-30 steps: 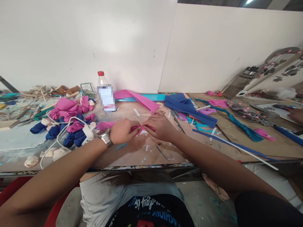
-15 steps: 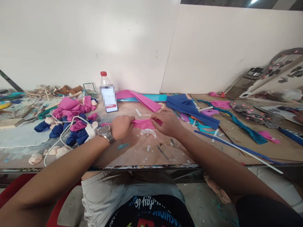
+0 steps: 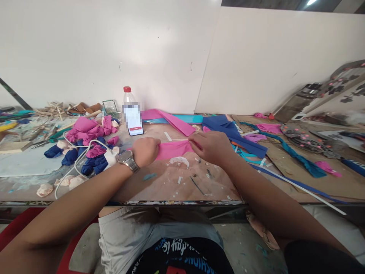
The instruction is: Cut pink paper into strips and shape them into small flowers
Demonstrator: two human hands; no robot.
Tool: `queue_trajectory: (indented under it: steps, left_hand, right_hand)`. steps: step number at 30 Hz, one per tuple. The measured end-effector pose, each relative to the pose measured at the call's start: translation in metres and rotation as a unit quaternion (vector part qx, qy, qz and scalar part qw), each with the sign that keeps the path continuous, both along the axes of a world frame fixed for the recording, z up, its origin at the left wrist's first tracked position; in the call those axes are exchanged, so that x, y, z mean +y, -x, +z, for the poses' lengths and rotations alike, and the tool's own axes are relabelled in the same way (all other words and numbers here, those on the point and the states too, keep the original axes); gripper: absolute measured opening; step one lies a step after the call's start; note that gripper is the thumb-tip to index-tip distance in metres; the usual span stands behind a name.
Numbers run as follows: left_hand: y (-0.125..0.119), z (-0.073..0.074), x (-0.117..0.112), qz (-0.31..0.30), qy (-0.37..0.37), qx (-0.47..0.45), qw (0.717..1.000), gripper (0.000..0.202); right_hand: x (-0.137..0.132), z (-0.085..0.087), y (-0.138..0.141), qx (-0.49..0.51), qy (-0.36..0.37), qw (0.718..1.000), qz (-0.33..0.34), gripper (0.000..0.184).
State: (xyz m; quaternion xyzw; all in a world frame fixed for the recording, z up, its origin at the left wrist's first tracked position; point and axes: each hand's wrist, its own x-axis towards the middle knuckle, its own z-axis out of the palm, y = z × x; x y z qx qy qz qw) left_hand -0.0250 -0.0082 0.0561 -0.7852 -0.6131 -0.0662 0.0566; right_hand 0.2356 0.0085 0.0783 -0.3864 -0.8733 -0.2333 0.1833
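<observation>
A pink fabric strip (image 3: 174, 149) is stretched between my two hands, low over the table. My left hand (image 3: 146, 150), with a metal watch on its wrist, is closed around the strip's left part. At the right end, my right hand (image 3: 210, 146) pinches the strip's upper edge between thumb and fingers. Just below the strip lies a white curved scrap (image 3: 179, 162). Behind my hands, a folded pink strip (image 3: 178, 122) and a dark blue piece of cloth (image 3: 221, 127) rest on the table.
To the left is a heap of pink and blue fabric bundles (image 3: 85, 131) with a white cable (image 3: 75, 171) across it. A phone (image 3: 134, 121) leans on a red-capped bottle (image 3: 127, 91). On the right lie a teal strip (image 3: 296, 158) and a thin white stick (image 3: 302, 188).
My right hand has moved to the right, away from my left hand. More of the pink strip now shows between them, wider and flatter.
</observation>
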Motion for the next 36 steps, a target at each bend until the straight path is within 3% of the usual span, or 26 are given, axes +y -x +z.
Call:
queue_trajectory:
  steps: [3, 9, 13, 16, 18, 23, 31, 36]
  left_hand:
    - [0.003, 0.002, 0.003, 0.026, 0.007, 0.020, 0.999, 0.036]
    - [0.008, -0.004, 0.009, 0.015, 0.045, 0.048, 0.998, 0.040]
    - [0.004, -0.009, 0.006, -0.094, 0.038, -0.017, 0.995, 0.035]
    - [0.000, -0.011, 0.001, -0.197, 0.048, -0.094, 0.975, 0.035]
    - [-0.003, -0.012, -0.003, -0.226, 0.055, -0.139, 0.962, 0.032]
    - [-0.005, -0.015, -0.005, -0.220, 0.064, -0.180, 0.957, 0.025]
    - [-0.005, -0.018, -0.003, -0.224, 0.041, -0.144, 0.963, 0.025]
    - [-0.005, -0.014, -0.004, -0.222, 0.066, -0.163, 0.959, 0.031]
  right_hand:
    - [-0.008, 0.002, 0.004, -0.044, 0.022, 0.998, 0.030, 0.029]
    - [-0.015, -0.008, 0.021, -0.096, 0.116, 0.988, -0.034, 0.024]
    - [-0.009, -0.022, 0.027, -0.075, 0.162, 0.984, -0.017, 0.023]
    - [-0.003, -0.034, 0.028, -0.038, 0.173, 0.983, 0.051, 0.022]
    - [0.000, -0.041, 0.029, -0.020, 0.170, 0.981, 0.096, 0.021]
    - [0.002, -0.049, 0.031, 0.024, 0.162, 0.975, 0.151, 0.019]
    - [0.000, -0.043, 0.029, 0.085, 0.212, 0.963, 0.145, 0.015]
    - [0.001, -0.043, 0.028, 0.097, 0.241, 0.953, 0.153, 0.016]
